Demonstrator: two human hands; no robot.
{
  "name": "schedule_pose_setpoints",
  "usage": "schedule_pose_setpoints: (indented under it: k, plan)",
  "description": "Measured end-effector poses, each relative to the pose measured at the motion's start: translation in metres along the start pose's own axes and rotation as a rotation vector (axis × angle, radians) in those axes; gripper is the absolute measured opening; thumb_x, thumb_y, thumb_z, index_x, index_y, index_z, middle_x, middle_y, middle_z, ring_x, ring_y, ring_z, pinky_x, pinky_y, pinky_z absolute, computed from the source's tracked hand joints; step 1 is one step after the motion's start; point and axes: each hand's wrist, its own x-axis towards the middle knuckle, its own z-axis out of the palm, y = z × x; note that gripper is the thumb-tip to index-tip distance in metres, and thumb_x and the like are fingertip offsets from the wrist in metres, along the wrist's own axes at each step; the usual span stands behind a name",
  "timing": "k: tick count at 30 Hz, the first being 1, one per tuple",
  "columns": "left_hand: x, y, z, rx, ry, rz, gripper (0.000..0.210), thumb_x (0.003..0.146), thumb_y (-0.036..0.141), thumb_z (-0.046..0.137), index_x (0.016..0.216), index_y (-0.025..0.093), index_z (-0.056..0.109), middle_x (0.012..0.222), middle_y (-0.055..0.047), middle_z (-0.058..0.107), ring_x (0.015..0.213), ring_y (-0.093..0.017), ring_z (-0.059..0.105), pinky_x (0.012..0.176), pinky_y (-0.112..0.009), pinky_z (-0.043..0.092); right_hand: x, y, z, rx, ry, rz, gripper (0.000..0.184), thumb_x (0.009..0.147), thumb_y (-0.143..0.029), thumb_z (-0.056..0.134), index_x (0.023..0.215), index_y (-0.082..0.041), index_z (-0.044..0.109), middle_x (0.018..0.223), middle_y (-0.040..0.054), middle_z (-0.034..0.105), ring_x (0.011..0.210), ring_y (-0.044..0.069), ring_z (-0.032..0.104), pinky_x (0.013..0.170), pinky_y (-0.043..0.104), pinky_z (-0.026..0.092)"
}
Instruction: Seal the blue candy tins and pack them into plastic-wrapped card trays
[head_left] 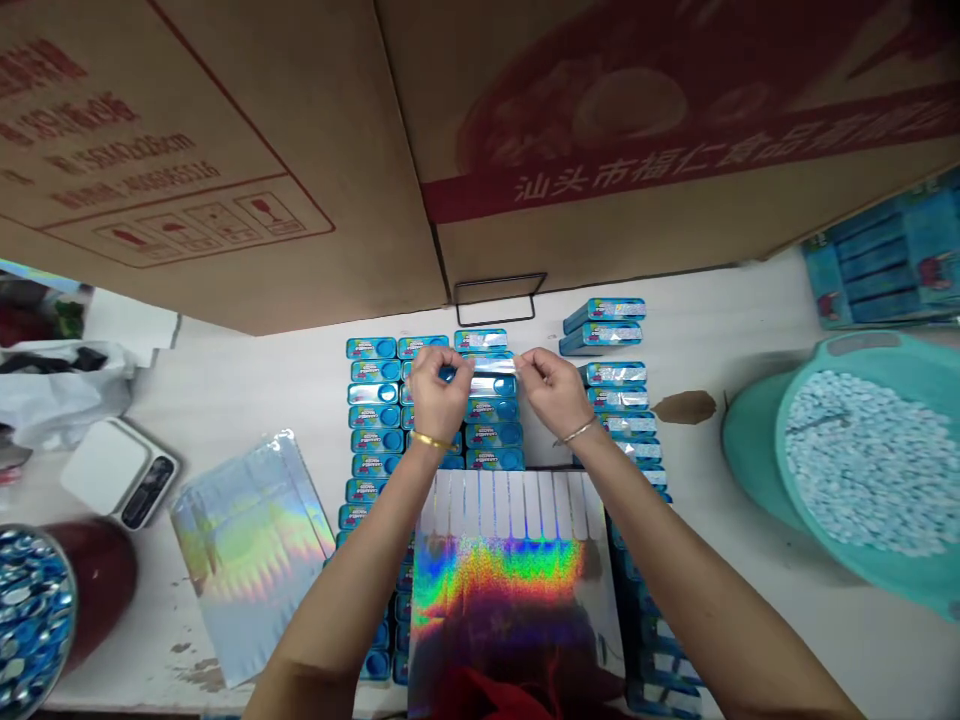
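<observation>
A shiny silvery sticker strip (pixel 493 365) is stretched level between my two hands, just over a row of small blue tins (pixel 493 436). At its left end, my left hand (pixel 441 388) pinches it between thumb and fingertips. The other end is pinched by my right hand (pixel 553 388). Below my wrists lies a holographic sticker sheet (pixel 517 560), with bare pale strips along its upper edge. Blue tins stand in columns left of my hands, and more tins (pixel 619 400) line up on the right.
Large cardboard boxes (pixel 337 120) wall off the back, with a black wire stand (pixel 499 300) before them. A teal bucket (pixel 757 480) of pale pieces stands right. On the left are another holographic sheet (pixel 255 550), a small scale (pixel 120 470) and a dark red bucket (pixel 97 590).
</observation>
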Motion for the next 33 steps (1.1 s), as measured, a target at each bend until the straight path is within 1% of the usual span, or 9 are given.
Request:
schedule_pose_setpoints:
  k: [5, 12, 14, 16, 20, 24, 26, 30, 33]
  plan:
    - [0.009, -0.005, 0.023, 0.299, -0.007, 0.032, 0.011, 0.075, 0.021, 0.068, 0.068, 0.019, 0.06, 0.091, -0.004, 0.06, 0.094, -0.022, 0.054, 0.089, -0.038, 0.038, 0.019, 0.017, -0.004, -0.239, -0.028, 0.019, 0.028, 0.085, -0.04, 0.048, 0.065, -0.021, 0.052, 0.052, -0.0032, 0.044, 0.051, 0.013, 0.038, 0.056, 0.027, 0.028]
    - [0.003, -0.01, 0.036, 0.491, -0.017, 0.041, 0.011, 0.079, 0.025, 0.065, 0.07, 0.019, 0.06, 0.1, -0.006, 0.059, 0.099, -0.026, 0.051, 0.087, -0.041, 0.034, 0.025, 0.031, 0.001, -0.403, -0.025, 0.008, 0.026, 0.087, -0.036, 0.047, 0.071, -0.021, 0.059, 0.057, 0.0007, 0.054, 0.059, 0.017, 0.05, 0.062, 0.028, 0.031]
    - [0.002, -0.008, 0.037, 0.535, -0.023, 0.038, 0.01, 0.079, 0.026, 0.064, 0.072, 0.019, 0.059, 0.101, -0.006, 0.058, 0.1, -0.027, 0.05, 0.087, -0.041, 0.034, 0.026, 0.037, 0.004, -0.37, -0.032, 0.013, 0.027, 0.087, -0.038, 0.047, 0.072, -0.02, 0.06, 0.057, 0.0004, 0.054, 0.059, 0.017, 0.05, 0.063, 0.028, 0.033]
    - [0.002, -0.006, 0.037, 0.571, -0.006, 0.023, 0.012, 0.077, 0.028, 0.066, 0.083, 0.02, 0.06, 0.104, -0.007, 0.057, 0.102, -0.028, 0.05, 0.087, -0.042, 0.035, 0.024, 0.044, 0.007, -0.282, -0.015, 0.036, 0.025, 0.086, -0.04, 0.05, 0.083, -0.02, 0.064, 0.059, -0.0008, 0.054, 0.058, 0.016, 0.05, 0.062, 0.028, 0.036]
    - [0.004, -0.003, 0.034, 0.606, 0.063, -0.046, 0.048, 0.07, 0.032, 0.072, 0.111, 0.02, 0.051, 0.116, -0.012, 0.052, 0.11, -0.032, 0.048, 0.088, -0.044, 0.037, 0.007, 0.056, 0.013, -0.053, 0.07, 0.014, 0.037, 0.087, -0.037, 0.048, 0.115, -0.017, 0.063, 0.073, 0.001, 0.059, 0.065, 0.016, 0.053, 0.066, 0.029, 0.044]
    - [0.005, -0.003, 0.033, 0.593, 0.074, -0.09, 0.054, 0.067, 0.029, 0.074, 0.113, 0.021, 0.047, 0.12, -0.013, 0.048, 0.114, -0.035, 0.046, 0.093, -0.048, 0.036, -0.01, 0.062, 0.019, -0.016, 0.005, -0.056, 0.04, 0.093, -0.035, 0.04, 0.124, -0.023, 0.063, 0.086, 0.003, 0.061, 0.079, 0.017, 0.058, 0.073, 0.03, 0.046]
    - [0.006, -0.003, 0.034, 0.569, 0.083, -0.109, 0.053, 0.067, 0.027, 0.075, 0.112, 0.022, 0.046, 0.119, -0.012, 0.048, 0.114, -0.035, 0.046, 0.094, -0.05, 0.035, -0.012, 0.064, 0.02, -0.093, -0.053, -0.071, 0.042, 0.093, -0.031, 0.038, 0.128, -0.025, 0.061, 0.086, 0.0026, 0.062, 0.082, 0.018, 0.059, 0.075, 0.031, 0.046]
    - [0.012, -0.002, 0.04, 0.527, 0.089, -0.155, 0.047, 0.068, 0.021, 0.074, 0.109, 0.024, 0.049, 0.118, -0.012, 0.049, 0.116, -0.037, 0.045, 0.094, -0.054, 0.034, -0.009, 0.06, 0.015, -0.383, -0.201, -0.129, 0.046, 0.091, -0.019, 0.036, 0.128, -0.026, 0.061, 0.088, 0.0043, 0.066, 0.091, 0.021, 0.059, 0.081, 0.033, 0.042]
    - [0.013, -0.001, 0.037, 0.497, 0.081, -0.182, 0.042, 0.07, 0.018, 0.072, 0.106, 0.023, 0.052, 0.118, -0.012, 0.049, 0.117, -0.037, 0.045, 0.095, -0.055, 0.034, -0.021, 0.046, 0.004, -0.522, -0.158, -0.156, 0.042, 0.094, -0.022, 0.035, 0.127, -0.02, 0.061, 0.096, 0.0081, 0.068, 0.095, 0.023, 0.059, 0.083, 0.035, 0.038]
